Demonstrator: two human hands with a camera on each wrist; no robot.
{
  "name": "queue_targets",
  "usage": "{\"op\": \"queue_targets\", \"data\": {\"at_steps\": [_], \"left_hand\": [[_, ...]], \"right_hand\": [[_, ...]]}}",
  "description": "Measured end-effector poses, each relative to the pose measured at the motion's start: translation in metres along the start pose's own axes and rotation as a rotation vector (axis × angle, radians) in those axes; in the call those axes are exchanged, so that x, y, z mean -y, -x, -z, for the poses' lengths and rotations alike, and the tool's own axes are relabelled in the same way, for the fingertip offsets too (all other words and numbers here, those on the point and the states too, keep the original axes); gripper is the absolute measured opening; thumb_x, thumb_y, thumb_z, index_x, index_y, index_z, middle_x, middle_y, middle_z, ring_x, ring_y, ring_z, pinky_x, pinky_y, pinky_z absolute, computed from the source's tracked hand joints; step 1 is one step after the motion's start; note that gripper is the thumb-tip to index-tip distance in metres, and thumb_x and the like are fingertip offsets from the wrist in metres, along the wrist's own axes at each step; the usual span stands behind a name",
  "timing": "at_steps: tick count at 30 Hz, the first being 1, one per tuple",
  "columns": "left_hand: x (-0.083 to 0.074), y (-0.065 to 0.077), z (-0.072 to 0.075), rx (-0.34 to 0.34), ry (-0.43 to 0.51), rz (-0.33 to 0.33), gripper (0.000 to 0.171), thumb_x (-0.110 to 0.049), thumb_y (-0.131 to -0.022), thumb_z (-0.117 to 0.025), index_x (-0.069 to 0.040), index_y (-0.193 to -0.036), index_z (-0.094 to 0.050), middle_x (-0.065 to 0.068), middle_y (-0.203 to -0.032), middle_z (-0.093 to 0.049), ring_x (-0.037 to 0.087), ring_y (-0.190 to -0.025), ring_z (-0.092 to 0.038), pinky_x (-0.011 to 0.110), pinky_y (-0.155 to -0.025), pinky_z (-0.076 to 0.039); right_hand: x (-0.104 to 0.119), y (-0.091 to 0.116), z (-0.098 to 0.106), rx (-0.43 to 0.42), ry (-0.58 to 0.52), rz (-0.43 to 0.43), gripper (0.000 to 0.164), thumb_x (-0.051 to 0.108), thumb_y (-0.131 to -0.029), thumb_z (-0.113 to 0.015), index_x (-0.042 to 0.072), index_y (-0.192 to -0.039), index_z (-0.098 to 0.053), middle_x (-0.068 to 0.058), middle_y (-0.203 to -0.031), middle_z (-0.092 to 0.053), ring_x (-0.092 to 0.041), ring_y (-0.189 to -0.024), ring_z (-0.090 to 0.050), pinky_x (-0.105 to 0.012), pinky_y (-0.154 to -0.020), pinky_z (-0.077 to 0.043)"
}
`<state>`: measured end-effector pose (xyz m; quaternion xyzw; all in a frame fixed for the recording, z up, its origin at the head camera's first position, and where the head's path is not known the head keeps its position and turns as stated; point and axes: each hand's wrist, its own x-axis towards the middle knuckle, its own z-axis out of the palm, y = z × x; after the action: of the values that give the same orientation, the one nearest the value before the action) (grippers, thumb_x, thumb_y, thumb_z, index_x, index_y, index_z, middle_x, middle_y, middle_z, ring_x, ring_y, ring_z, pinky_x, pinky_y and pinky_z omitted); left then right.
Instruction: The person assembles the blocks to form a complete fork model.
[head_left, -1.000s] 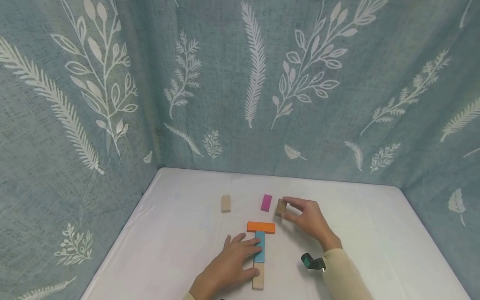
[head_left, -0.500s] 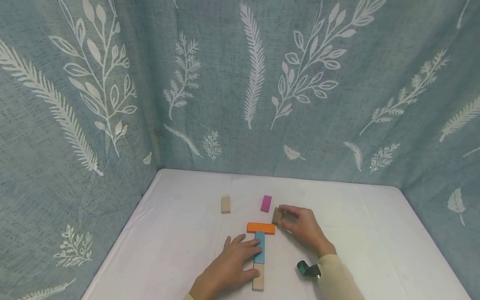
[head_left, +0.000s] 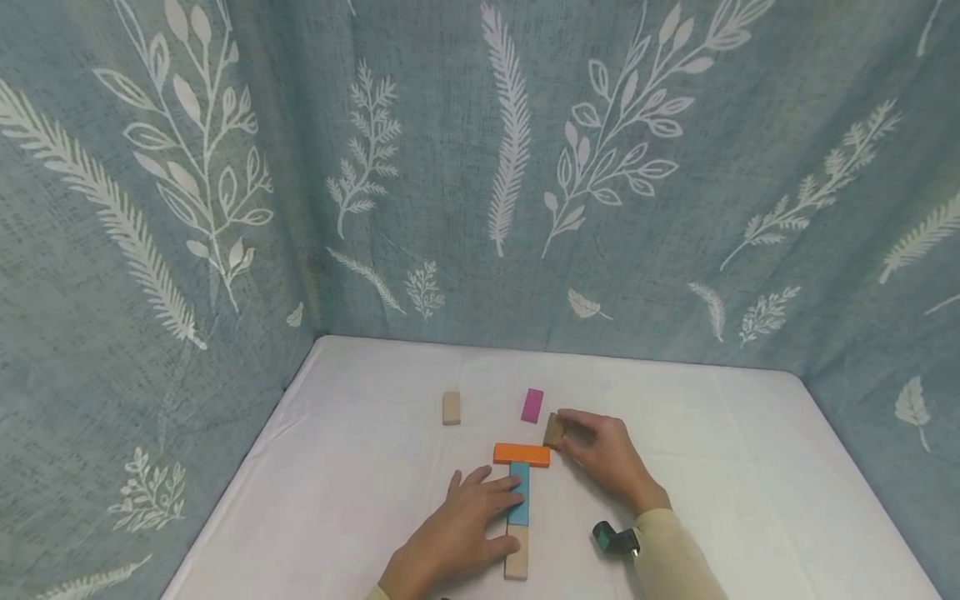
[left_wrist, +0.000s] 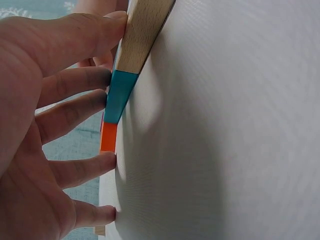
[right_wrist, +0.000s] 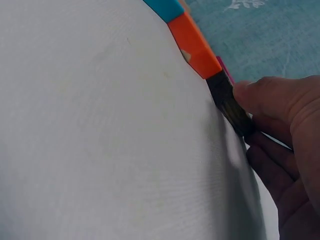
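Brown wooden block [head_left: 553, 430], short and rectangular, was pinched in the right hand [head_left: 611, 458] beside an orange bar [head_left: 522, 455], head view. Left wrist: the left hand [left_wrist: 25, 165], fingers loosely spread, touched a smooth blue bar [left_wrist: 119, 97] and a finely grained pale block [left_wrist: 140, 37]. Right wrist: the brown wood showed a dark, streaked face.

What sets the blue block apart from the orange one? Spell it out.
The blue block runs away from the person; the orange block lies crosswise beyond it. The left hand touches the blue block, not the orange block. Both lie on the table.
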<state>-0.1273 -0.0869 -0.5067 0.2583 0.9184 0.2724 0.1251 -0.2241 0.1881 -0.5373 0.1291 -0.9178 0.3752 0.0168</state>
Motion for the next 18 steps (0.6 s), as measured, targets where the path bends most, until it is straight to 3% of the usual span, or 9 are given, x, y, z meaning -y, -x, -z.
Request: {"op": "queue_targets", "data": {"at_steps": [18], "left_hand": [[-0.0034,0.0019,0.0020,-0.006,0.008,0.001,0.056,-0.038,-0.095,-0.086,-0.019,-0.145,-0.072,0.001,-0.162,-0.062,0.046,-0.158,-0.043,0.084,-0.124,-0.027]], "right_hand": [[0.0041,-0.0011,-0.0032,0.019,-0.006,0.017,0.049,0.018,-0.096,-0.085,0.014,-0.143,-0.073,-0.005,-0.144,-0.075,-0.030,-0.141,-0.066,-0.054,-0.122,-0.050]]}}
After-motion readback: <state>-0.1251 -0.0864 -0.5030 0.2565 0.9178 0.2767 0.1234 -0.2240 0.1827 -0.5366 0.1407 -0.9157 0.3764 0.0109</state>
